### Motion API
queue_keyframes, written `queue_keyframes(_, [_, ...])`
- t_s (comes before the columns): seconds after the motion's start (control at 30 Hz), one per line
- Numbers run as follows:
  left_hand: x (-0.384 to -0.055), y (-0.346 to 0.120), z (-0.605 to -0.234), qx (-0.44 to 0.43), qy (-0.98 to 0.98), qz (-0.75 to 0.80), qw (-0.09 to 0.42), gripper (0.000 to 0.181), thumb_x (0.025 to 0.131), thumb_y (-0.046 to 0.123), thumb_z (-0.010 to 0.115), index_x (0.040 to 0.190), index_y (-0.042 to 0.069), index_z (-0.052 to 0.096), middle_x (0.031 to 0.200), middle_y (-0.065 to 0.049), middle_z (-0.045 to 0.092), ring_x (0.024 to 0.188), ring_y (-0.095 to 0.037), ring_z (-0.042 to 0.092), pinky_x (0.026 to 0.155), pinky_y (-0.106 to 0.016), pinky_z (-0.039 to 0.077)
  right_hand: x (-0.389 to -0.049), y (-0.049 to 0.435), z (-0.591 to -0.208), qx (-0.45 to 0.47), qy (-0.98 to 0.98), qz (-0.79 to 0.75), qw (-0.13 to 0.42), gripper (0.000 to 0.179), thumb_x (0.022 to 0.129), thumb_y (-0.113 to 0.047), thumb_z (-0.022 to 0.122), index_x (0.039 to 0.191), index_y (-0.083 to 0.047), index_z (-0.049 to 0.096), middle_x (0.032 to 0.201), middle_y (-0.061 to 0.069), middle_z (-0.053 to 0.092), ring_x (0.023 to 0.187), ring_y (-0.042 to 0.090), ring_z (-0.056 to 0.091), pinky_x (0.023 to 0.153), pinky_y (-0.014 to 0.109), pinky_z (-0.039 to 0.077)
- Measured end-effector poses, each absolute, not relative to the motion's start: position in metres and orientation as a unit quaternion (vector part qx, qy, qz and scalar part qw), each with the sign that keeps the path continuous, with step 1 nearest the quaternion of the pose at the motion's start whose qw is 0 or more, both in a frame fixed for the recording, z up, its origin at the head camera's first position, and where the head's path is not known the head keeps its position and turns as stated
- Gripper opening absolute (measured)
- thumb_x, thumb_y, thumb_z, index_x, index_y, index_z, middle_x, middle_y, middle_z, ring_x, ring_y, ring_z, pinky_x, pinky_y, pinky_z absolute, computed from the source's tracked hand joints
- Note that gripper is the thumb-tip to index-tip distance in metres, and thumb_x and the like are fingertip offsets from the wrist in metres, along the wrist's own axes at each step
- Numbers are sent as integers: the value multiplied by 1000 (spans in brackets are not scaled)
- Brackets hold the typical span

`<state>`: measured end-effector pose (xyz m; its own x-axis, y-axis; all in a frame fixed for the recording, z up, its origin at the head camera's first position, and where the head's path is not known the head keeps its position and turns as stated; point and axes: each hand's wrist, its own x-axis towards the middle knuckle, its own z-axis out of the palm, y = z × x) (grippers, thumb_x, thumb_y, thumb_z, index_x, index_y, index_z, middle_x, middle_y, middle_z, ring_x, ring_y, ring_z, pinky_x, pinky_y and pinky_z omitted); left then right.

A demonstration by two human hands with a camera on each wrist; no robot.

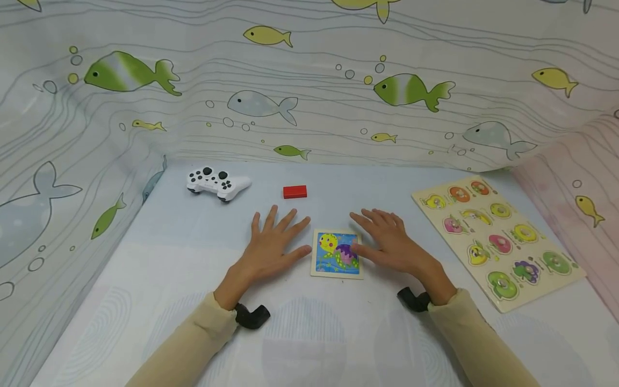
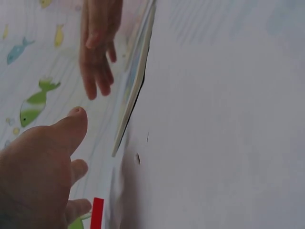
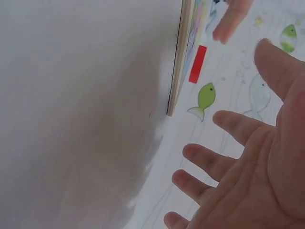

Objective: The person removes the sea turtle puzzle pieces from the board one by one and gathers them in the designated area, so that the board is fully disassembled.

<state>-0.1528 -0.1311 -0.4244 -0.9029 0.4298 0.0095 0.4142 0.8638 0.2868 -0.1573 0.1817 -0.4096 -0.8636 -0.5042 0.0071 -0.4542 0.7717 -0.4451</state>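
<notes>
A small square picture puzzle (image 1: pixel 337 254) with a yellow and purple turtle on blue lies between my two hands. My left hand (image 1: pixel 271 243) is spread to its left, thumb tip close to the puzzle's edge, holding nothing. On the other side my right hand (image 1: pixel 390 241) has its fingers extended, and its thumb overlaps the puzzle's right edge in the head view; whether it touches I cannot tell. In the left wrist view the puzzle (image 2: pixel 136 78) appears edge-on. The right wrist view shows the right hand (image 3: pixel 267 162) with fingers apart and nothing in them.
A white game controller (image 1: pixel 217 184) lies at the back left. Near it, behind the puzzle, is a red block (image 1: pixel 295 192). A wooden fruit peg board (image 1: pixel 498 242) lies at an angle on the right. Fish-printed cloth walls (image 1: pixel 319 70) stand around the table.
</notes>
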Motion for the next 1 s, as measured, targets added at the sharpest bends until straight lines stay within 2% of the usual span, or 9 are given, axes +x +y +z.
queue_keyframes(0.23, [-152,-127,-427,223,963,145,33,74,95,69,48,160,37,32,169,-4,28,158,-45,7,120,-72,-1,-156,174,-410,-273,935,-217,65,71,91,-50,71,152,-22,49,157,16,43,147,40,32,117,65,18])
queue_keyframes(0.5, [-151,-122,-430,232,960,152,49,78,92,74,49,159,36,35,169,-4,28,158,-46,8,119,-73,1,-157,167,-409,-276,936,-204,77,66,88,-50,75,146,-25,56,146,13,52,136,36,41,108,60,30])
queue_keyframes(0.67, [-150,-119,-431,233,961,138,58,90,82,82,54,158,37,36,170,-4,26,158,-45,8,119,-73,3,-159,165,-409,-279,936,-198,81,65,85,-46,79,143,-24,59,134,11,56,126,32,45,101,55,33])
queue_keyframes(0.8, [-150,-118,-432,233,961,131,62,101,74,87,58,159,38,34,171,-4,22,158,-44,6,119,-74,4,-161,162,-408,-274,936,-200,89,65,83,-42,81,142,-24,61,130,10,57,123,30,46,100,54,34])
queue_keyframes(1.0, [-151,-119,-437,238,962,122,61,105,72,89,58,160,39,30,172,-3,18,159,-44,4,118,-75,4,-163,161,-409,-274,934,-209,91,66,81,-42,84,140,-23,62,128,10,57,120,30,47,101,54,36])
